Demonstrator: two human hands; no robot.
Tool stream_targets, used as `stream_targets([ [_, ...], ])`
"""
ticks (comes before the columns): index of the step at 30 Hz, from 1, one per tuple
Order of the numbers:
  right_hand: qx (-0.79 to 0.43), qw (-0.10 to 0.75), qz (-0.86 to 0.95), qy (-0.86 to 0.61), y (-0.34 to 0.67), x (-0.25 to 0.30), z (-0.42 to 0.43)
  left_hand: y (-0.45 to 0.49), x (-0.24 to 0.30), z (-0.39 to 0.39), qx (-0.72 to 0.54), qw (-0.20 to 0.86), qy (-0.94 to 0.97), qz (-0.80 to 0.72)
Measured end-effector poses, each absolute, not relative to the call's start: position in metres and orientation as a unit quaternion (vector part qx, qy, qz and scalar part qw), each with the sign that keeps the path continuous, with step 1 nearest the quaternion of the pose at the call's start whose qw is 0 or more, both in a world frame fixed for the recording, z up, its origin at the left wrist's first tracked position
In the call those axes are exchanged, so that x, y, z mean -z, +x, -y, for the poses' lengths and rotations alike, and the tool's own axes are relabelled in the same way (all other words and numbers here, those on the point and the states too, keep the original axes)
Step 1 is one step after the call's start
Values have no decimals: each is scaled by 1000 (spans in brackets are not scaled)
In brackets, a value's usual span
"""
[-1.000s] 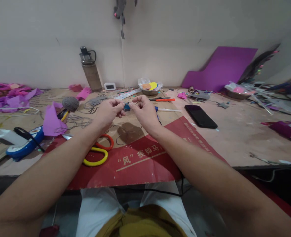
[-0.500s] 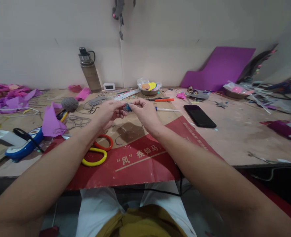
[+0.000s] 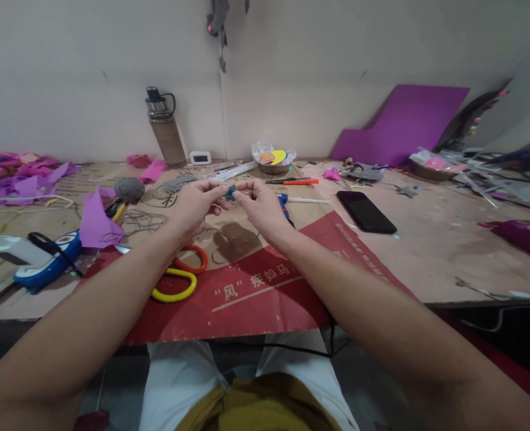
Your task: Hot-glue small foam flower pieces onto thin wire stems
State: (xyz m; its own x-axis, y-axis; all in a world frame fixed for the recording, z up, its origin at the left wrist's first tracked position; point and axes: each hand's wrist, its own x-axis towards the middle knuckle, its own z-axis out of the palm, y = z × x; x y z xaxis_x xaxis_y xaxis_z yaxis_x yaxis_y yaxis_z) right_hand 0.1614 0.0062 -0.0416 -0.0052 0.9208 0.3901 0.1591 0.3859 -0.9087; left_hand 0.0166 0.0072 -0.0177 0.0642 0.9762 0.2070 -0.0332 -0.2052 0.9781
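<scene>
Both my hands meet above the middle of the table, pinching a small blue and grey piece whose kind I cannot make out. My left hand grips it from the left with thumb and fingertips. From the right, my right hand holds it the same way. Scissors with one red and one yellow handle lie partly under my left forearm. Behind my right hand, a blue glue gun with a white stick shows in part. A ball of grey yarn lies to the left, with loose strands near it.
A red printed sheet covers the table's front edge. A black phone lies at right. At the back stand a water bottle, a small white clock and a bowl. A blue power strip and purple scraps are at left.
My fingers have shifted slightly around the small piece, and more of its blue shows between them. The whole view has moved a little; nothing else has visibly moved.
</scene>
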Motion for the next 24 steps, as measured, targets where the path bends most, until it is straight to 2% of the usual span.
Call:
stream_targets([
  [4, -295, 553, 644, -438, 162, 43, -6, 16, 16, -7, -544, 439, 565, -438],
  [8, -302, 543, 650, -438, 162, 38, -4, 14, 17, -8, -544, 416, 570, -454],
  [14, -326, 512, 673, -423, 163, 39, 1, -2, 18, -19, -534, 276, 641, -477],
  [17, -345, 482, 698, -403, 163, 41, 5, -15, 19, -29, -564, 246, 619, -489],
  [24, -499, 499, 625, -335, 174, 21, 14, -39, 14, -48, -676, 327, 456, -478],
])
